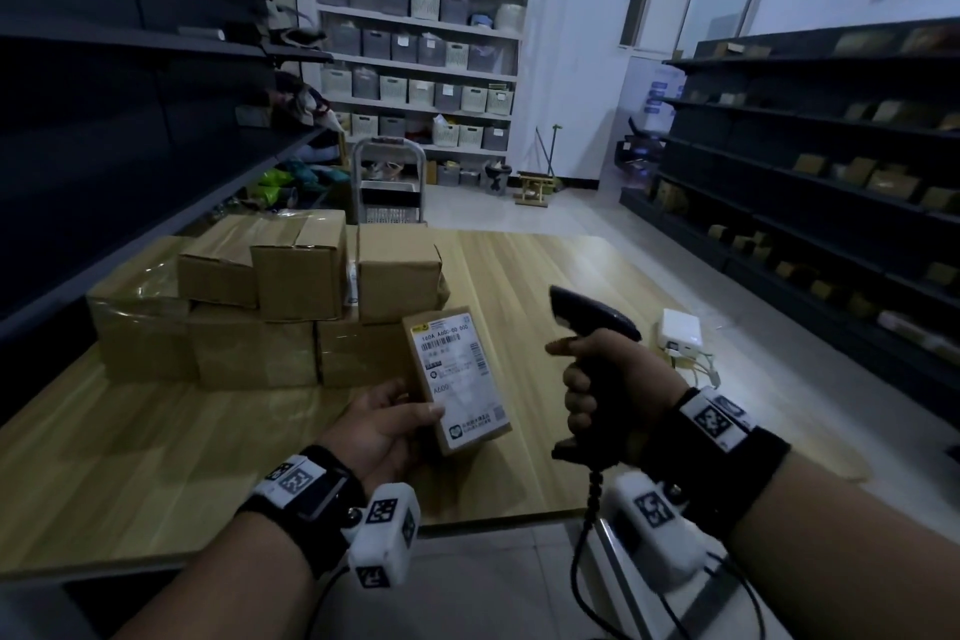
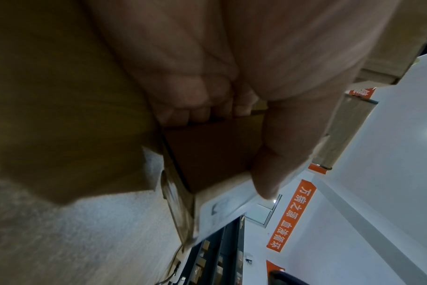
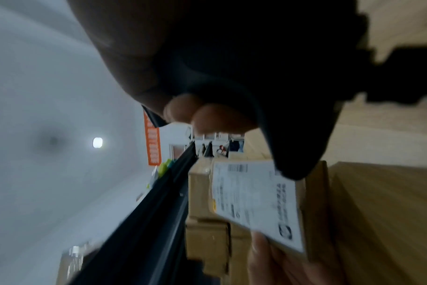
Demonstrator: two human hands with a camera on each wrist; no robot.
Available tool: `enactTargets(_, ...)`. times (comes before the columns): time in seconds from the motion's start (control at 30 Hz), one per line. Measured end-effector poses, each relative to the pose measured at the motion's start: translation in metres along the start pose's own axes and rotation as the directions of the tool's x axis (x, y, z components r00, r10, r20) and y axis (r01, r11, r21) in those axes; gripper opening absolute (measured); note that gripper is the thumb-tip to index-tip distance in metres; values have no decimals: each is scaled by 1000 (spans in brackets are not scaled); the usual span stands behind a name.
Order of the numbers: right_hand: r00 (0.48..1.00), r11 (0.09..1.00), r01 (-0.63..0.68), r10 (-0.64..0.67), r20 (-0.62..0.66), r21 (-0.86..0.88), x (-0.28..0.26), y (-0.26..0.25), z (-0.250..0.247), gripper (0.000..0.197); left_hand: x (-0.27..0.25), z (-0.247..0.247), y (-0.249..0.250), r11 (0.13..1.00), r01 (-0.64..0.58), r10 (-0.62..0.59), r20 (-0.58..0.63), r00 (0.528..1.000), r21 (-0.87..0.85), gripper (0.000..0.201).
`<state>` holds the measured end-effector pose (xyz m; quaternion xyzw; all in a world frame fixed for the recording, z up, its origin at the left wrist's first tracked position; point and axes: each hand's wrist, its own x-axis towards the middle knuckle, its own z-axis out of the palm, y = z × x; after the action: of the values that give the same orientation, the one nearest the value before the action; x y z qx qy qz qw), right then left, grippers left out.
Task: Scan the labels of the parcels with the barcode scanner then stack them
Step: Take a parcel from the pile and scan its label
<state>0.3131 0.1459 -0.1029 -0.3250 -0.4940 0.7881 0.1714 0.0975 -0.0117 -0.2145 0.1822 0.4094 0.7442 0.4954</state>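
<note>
Left hand (image 1: 382, 424) clamped on parcel (image 1: 457, 379), label up; right hand (image 1: 610, 382) wrapped round scanner (image 1: 587, 314), nose just beside parcel.

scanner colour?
Black; the barcode scanner in the right hand shows best in head view.

Matt brown cardboard is seen on the parcel (image 1: 457, 379), faced with a smooth white paper label (image 1: 460, 372). The scanner (image 1: 592, 327) is of black plastic, slightly glossy. Pale wood grain shows on the desk (image 1: 545, 276). The boxes (image 1: 260, 307) beyond the fingers are cardboard, partly under shiny tape.
</note>
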Motion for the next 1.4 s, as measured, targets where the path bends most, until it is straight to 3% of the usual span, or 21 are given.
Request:
enactTargets(0.07,999,991,31,-29,-16,128,14,-1,-16,36,0,0,-1,1000,-1,1,-16,1000,-14,109)
enactTargets(0.13,997,969,62,-50,-57,241,28,0,-35,32,0,2,-1,1000,10,-11,-30,999,-23,98)
enactTargets(0.37,966,892,139,-26,-259,431,72,19,-98,42,-1,4,2,1000,11,-12,-34,999,-16,119)
enactTargets(0.63,981,849,156,-74,-178,505,88,22,-118,51,-4,19,2,995,91,-91,6,996,46,115)
enactTargets(0.7,983,840,149,-69,-169,522,90,21,-119,54,4,34,5,992,109,-109,-8,994,55,102)
enactTargets(0.8,980,821,154,-58,-189,549,90,19,-119,57,26,72,2,990,116,-110,-73,991,80,54)
enactTargets(0.9,974,789,177,-56,-218,588,90,21,-121,58,61,105,-7,961,194,-163,-165,973,196,33)
enactTargets(1.03,970,713,212,-72,-231,669,92,23,-125,53,118,124,-12,929,235,-138,-322,937,286,40)
enactTargets(1.3,985,675,171,-107,-134,718,99,26,-128,48,179,151,-25,893,228,-79,-364,928,388,35)
enactTargets(1.4,988,662,154,-112,-106,734,99,27,-130,47,184,151,-31,857,244,-64,-377,924,454,45)
